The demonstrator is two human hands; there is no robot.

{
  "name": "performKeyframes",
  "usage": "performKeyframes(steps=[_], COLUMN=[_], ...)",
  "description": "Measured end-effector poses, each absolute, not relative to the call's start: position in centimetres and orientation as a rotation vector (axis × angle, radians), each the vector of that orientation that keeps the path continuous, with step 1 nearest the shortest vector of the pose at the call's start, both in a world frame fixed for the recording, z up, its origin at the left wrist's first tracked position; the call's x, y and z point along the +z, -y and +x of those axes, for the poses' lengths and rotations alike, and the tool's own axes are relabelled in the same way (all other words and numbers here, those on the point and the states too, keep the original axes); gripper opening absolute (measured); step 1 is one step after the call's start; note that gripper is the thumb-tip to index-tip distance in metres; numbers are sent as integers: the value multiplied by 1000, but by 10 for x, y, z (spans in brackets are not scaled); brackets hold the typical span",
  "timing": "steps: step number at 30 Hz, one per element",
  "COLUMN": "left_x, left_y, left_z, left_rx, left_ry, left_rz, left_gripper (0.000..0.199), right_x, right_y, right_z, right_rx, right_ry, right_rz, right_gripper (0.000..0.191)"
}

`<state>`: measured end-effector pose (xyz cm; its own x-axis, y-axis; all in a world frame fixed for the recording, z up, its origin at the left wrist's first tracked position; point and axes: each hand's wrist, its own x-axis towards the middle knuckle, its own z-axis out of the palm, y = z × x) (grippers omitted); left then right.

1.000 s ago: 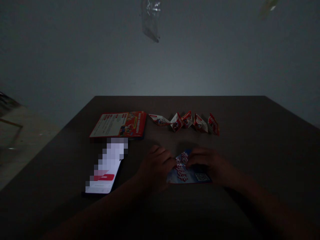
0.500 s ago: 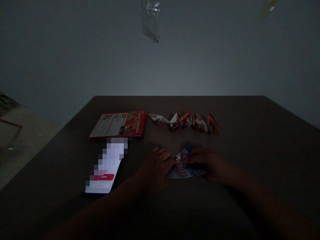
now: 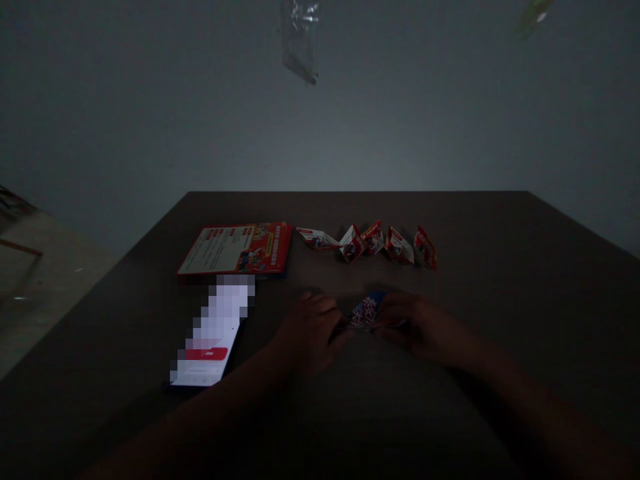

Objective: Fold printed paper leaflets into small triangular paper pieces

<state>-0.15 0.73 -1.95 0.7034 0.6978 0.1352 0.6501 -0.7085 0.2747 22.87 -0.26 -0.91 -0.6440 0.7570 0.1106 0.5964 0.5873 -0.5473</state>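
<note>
A blue printed sheet (image 3: 367, 311) with large white-and-red lettering lies low over the table between my hands, its near part bent out of sight. My left hand (image 3: 313, 337) pinches its left edge, thumb toward me and fingers on the far side. At the right end, my right hand (image 3: 417, 327) grips it between thumb and fingers, covering that end. Dim light hides the fingertips in part. Beyond the hands stands a row of several folded red-and-white printed paper pieces (image 3: 351, 245).
On the left, a red-and-white printed booklet or stack of sheets (image 3: 220, 250) lies on the dark table (image 3: 480, 233). Nearer me is a lit phone (image 3: 207, 370), close to my left forearm. Behind the table rises a grey wall (image 3: 400, 133) with a clear plastic bag (image 3: 300, 43) on it.
The sheet's near, pale-blue half has turned out of view, leaving a narrower blue strip showing. Both thumbs have shifted to its near edge. The other things have stayed put.
</note>
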Motion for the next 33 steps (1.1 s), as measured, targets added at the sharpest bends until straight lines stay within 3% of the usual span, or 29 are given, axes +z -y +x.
performKeyframes(steps=[15,20,33], left_x=[-20,-21,-17], left_y=[-9,-9,-9], left_z=[-1,0,4], left_rx=[340,379,304], left_ry=[-1192,-1185,-1221], left_rz=[2660,2636,2602], left_gripper=[30,30,32], right_x=[-15,-8,-14], right_y=[2,5,6], right_z=[232,228,220], right_rx=[643,723,748], right_ry=[2437,2345,2203], right_rz=[-1133,-1311,-1583], right_gripper=[24,16,23])
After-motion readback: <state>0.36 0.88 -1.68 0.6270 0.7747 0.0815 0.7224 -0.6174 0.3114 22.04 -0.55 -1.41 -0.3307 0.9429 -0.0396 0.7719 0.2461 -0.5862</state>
